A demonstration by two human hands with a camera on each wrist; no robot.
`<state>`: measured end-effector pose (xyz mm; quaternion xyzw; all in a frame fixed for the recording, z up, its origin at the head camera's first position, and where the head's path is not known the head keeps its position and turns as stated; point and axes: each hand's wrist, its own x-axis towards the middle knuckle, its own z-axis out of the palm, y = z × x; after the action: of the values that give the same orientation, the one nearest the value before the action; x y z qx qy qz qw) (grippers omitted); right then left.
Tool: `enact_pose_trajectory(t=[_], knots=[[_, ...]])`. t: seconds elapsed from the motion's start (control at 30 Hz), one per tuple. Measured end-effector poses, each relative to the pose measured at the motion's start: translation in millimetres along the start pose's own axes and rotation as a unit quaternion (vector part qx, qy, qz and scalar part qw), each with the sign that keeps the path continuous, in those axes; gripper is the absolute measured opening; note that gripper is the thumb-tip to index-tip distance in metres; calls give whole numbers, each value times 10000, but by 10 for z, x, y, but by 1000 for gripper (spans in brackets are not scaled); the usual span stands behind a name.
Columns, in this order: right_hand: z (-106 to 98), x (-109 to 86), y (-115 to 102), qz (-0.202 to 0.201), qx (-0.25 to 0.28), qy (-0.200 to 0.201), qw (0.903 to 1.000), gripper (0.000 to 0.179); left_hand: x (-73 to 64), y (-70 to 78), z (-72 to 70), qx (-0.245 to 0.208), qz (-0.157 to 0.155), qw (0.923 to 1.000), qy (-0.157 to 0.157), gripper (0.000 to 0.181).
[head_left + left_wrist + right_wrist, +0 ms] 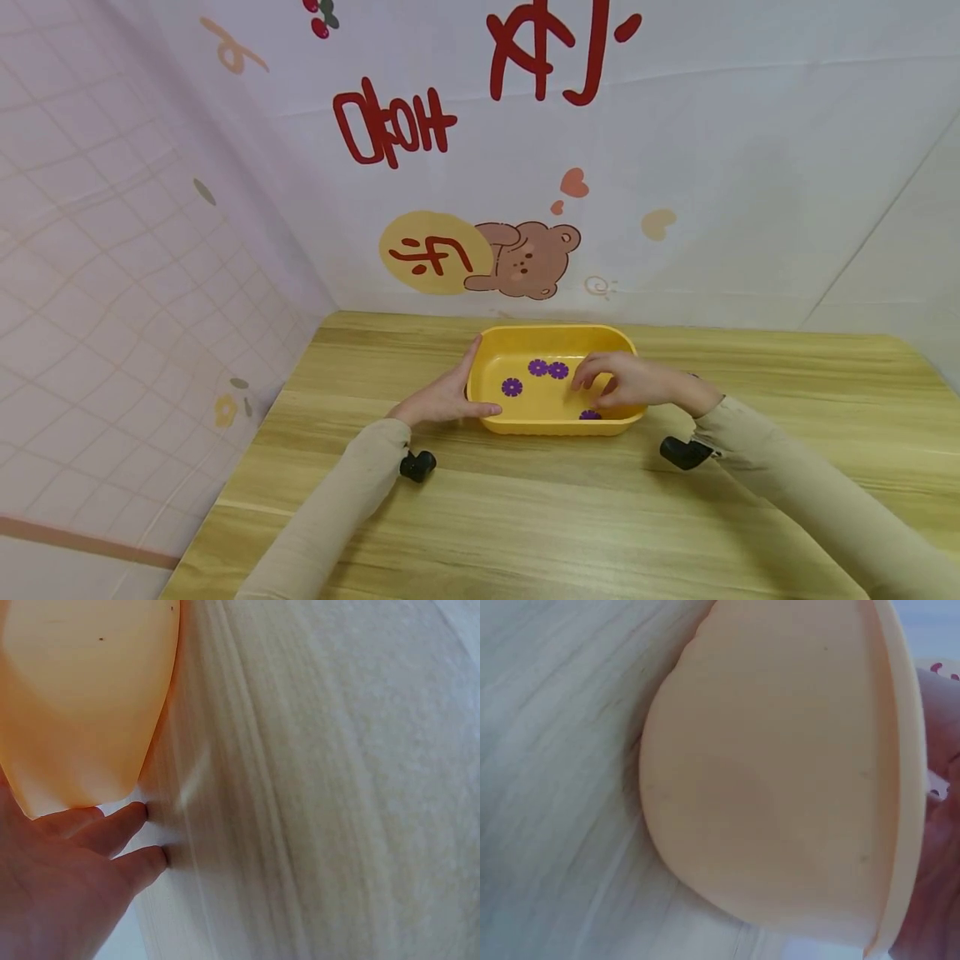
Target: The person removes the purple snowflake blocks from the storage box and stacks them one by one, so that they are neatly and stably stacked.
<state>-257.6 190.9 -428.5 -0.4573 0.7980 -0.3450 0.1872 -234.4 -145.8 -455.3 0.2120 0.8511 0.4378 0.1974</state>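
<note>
A yellow plastic basin (555, 427) sits on the wooden table. Spread around its left end, my left hand (447, 393) holds it, thumb across the near-left rim and fingers along the outer wall. Over the basin's right end my right hand (633, 382) reaches in, fingers bent downward and parted from the thumb, with nothing visible between them. Just below the thumb lies a purple notched disc (590, 414), partly cut off by the near wall. Two more purple discs (548, 369) lie side by side toward the back, and another purple disc (512, 387) is farther left.
The wooden table (525, 517) runs back to a white printed wall cloth (712, 150) with red characters and a bear. Another cloth (135, 250) with a grid pattern hangs at the left. Black devices (686, 452) are strapped at both wrists.
</note>
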Motion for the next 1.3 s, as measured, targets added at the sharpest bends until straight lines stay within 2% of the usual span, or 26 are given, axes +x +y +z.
enact_pose_trajectory(t=[0.33,0.43,0.67,0.9,1.13,1.3], knots=[[107,142,24,144,-843,-429,9954,19,-7,5,0,-93,13,10000,24,121],[156,177,50,180,-846,-427,9953,19,0,11,3,-90,10,10000,16,120],[218,249,90,586,-825,-224,9946,17,4,41,1,-285,-25,9995,-98,119],[249,284,99,623,-995,55,9931,15,-153,346,-62,-388,5,9991,-181,114],[230,232,49,734,-545,-78,9958,25,-159,358,-61,-313,30,9994,-138,115],[241,251,45,659,-638,-60,9958,29,-147,360,-71,-398,58,9989,-220,114]])
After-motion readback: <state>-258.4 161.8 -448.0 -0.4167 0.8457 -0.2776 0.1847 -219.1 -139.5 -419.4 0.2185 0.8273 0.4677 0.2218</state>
